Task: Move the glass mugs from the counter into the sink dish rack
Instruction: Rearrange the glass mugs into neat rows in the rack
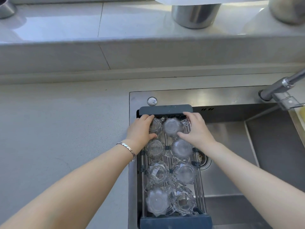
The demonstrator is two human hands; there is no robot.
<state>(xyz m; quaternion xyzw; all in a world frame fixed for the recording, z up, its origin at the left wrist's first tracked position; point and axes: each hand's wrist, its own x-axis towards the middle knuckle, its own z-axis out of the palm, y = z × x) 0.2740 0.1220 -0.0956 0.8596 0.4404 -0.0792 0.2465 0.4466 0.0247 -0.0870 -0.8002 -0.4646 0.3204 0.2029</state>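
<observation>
Nearest, dish rack (175,219) spanning sink (231,154), loaded with eight glass mugs (170,164) in two columns, apparently all base-up, likely for draining; left hand (140,129) curled round far-left mug (156,126), right hand (196,128) cupping far-right mug (172,127), both seemingly just seated at the far end; no mugs visible on counter (66,129), so probably the last pair

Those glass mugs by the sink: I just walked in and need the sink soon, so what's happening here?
A person is loading glass mugs into the dish rack set across the sink. The left hand and right hand each grip one mug at the far end: the far-left mug and far-right mug. Six more sit upside down in pairs behind them. No mugs show on the counter.
</observation>
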